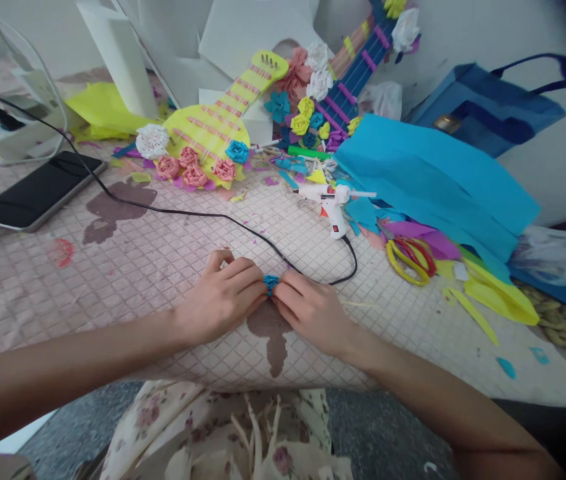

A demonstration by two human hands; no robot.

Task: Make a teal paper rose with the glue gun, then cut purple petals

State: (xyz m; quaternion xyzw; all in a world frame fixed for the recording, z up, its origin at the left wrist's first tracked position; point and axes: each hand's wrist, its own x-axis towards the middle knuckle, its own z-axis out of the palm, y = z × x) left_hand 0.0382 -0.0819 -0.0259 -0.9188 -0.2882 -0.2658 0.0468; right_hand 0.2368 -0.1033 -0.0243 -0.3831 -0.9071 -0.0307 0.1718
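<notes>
My left hand [223, 297] and my right hand [313, 310] meet near the front edge of the quilted pink table cover [137, 267]. Both pinch a small blue paper flower [271, 283] between their fingertips, fingers curled close together. Most of the flower is hidden by the fingers. A black cable [187, 212] runs just behind my hands to a white glue gun [333, 203] lying on the table beyond them.
A yellow paper guitar [213, 127] with paper roses lies at the back, a blue one [357, 67] beside it. Blue crepe paper [427, 173], scissors with yellow and red handles [410, 259] and paper scraps are right. A phone [37, 190] lies left. A blue bag [493, 107] stands back right.
</notes>
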